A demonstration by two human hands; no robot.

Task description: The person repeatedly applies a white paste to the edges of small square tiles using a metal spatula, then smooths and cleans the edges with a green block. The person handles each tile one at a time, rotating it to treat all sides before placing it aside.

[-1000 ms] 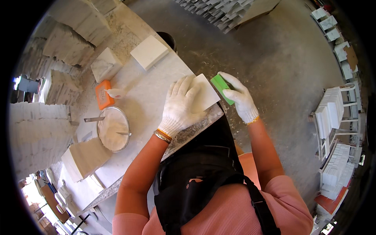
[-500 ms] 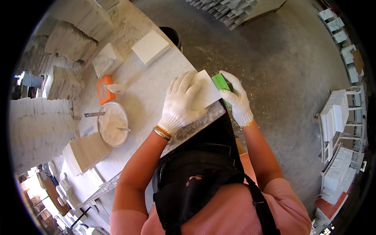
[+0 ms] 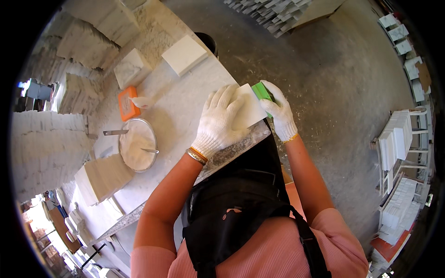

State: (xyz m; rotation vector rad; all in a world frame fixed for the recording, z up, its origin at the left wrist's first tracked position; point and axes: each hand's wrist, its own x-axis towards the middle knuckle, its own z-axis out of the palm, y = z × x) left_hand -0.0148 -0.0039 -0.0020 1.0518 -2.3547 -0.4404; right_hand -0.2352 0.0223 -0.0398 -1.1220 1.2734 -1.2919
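My left hand [image 3: 219, 118], in a white knit glove, lies flat with fingers spread on a thin white tile [image 3: 249, 106], which rests at the corner of the stone-topped bench [image 3: 171, 99]. My right hand [image 3: 280, 111], gloved the same way, is closed around a green sanding block [image 3: 260, 91]. The block's face meets the tile's right edge, near its far corner. Part of the tile is hidden under my left hand, and my right palm hides the far side of the block.
Left on the bench stand a round tub of pale powder [image 3: 138, 150] with two blades, an orange box [image 3: 127, 103] and a stack of tiles [image 3: 103, 178]. Farther back are a white tile stack [image 3: 184, 54] and a marble block [image 3: 132, 68]. Tile racks [image 3: 394, 139] line the right.
My right hand and the green sanding block have shifted a little along the tile's edge toward its far corner. My left hand stays flat on the tile. The whole view has shifted slightly.
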